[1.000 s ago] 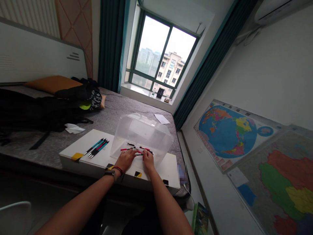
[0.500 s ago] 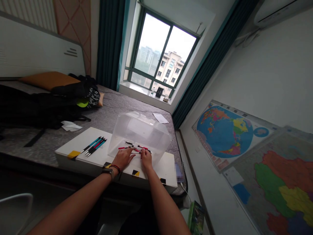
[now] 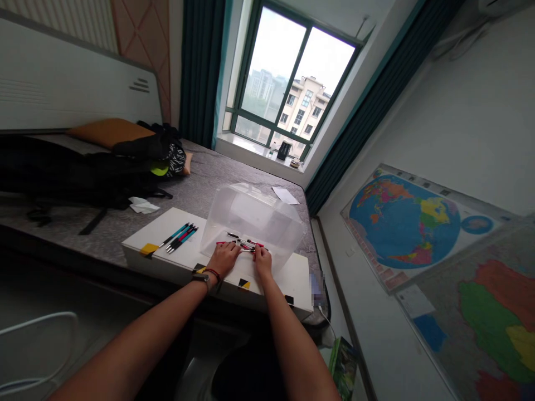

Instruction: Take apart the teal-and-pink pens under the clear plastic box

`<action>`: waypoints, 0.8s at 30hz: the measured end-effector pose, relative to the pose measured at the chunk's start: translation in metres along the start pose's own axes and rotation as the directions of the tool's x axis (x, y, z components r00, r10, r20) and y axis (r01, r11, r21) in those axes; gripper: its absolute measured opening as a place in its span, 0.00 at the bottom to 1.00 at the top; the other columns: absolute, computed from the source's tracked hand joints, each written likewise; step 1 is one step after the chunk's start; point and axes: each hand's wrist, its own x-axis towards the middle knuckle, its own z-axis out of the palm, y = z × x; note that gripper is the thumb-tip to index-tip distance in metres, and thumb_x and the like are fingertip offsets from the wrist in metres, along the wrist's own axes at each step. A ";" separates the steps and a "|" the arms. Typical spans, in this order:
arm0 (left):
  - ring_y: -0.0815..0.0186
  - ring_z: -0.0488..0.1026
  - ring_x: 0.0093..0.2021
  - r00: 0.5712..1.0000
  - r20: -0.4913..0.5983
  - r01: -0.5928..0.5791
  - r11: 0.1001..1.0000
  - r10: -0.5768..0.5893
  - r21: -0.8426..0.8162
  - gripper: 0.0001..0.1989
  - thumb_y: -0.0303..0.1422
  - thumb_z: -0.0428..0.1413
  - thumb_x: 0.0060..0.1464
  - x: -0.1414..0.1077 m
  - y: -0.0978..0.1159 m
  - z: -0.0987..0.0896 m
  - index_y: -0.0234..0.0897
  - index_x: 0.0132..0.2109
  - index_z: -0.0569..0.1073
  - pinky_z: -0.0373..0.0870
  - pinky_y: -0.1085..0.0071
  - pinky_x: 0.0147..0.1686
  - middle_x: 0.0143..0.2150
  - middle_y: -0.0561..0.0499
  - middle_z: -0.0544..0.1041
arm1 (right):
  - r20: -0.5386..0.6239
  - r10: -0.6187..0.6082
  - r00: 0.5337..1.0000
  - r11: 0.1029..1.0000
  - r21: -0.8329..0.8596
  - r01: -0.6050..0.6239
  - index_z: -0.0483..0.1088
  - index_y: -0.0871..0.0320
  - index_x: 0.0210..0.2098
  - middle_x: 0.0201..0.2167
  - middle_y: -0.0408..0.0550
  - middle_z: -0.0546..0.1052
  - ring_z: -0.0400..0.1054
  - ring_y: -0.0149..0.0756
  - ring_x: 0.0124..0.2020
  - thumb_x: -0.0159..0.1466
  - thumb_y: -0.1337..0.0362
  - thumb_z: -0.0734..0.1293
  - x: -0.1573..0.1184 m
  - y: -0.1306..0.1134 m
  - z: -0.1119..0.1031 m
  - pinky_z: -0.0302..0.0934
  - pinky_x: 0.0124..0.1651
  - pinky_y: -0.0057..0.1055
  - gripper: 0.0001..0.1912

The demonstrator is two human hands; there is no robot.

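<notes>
A clear plastic bin [image 3: 267, 211] lies tipped on its side on a white box [image 3: 163, 223], its open side facing me. Several pens [image 3: 234, 236] in red, black and white lie loosely inside it. My left hand [image 3: 224, 259] reaches into the opening, fingers curled on a pen at the left of the pile. Beside it, my right hand [image 3: 262, 262] pinches a pen at the pile's right end. Which pen each hand grips is partly hidden by the fingers. On the white box, left of the bin, several blue, red and black pens [image 3: 179, 238] lie side by side.
The white box rests on a grey mattress [image 3: 196, 172]. Black bags [image 3: 83, 172], an orange cushion [image 3: 111, 132] and a crumpled tissue [image 3: 143, 205] lie left. A sheet of paper [image 3: 285, 195] is behind the bin. Wall maps [image 3: 409, 223] hang at right.
The view has swung left, so everything sits further right in the picture. My left thumb has drawn in toward the fingers at the pens. The row of pens is unchanged.
</notes>
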 end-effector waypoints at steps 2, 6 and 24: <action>0.56 0.71 0.46 1.000 -0.006 -0.001 1.000 0.001 -0.020 0.15 0.38 0.45 0.68 -0.001 -0.002 0.004 0.39 0.50 0.73 0.62 0.59 0.46 0.45 0.42 0.77 | -0.005 0.005 1.000 1.000 0.015 -0.005 0.65 0.55 0.22 0.17 0.41 0.69 0.60 0.34 0.22 0.66 0.47 0.58 0.001 0.003 0.001 0.54 0.29 0.29 0.23; 0.57 0.73 0.45 1.000 -0.005 -0.002 0.997 0.002 -0.077 0.15 0.38 0.47 0.67 -0.002 -0.004 0.008 0.37 0.53 0.70 0.63 0.61 0.44 0.45 0.43 0.78 | 0.005 0.016 1.000 0.999 0.030 -0.016 0.67 0.55 0.24 0.18 0.41 0.70 0.61 0.34 0.22 0.66 0.47 0.59 0.002 0.007 0.000 0.54 0.29 0.29 0.22; 0.58 0.73 0.37 0.997 0.007 0.079 0.996 -0.078 -0.052 0.18 0.37 0.40 0.69 -0.001 -0.002 0.004 0.36 0.41 0.73 0.62 0.61 0.40 0.37 0.42 0.77 | -0.019 0.147 0.989 0.954 0.266 -0.137 0.68 0.56 0.35 0.21 0.39 0.72 0.61 0.31 0.18 0.61 0.53 0.66 0.001 0.006 0.000 0.54 0.20 0.26 0.13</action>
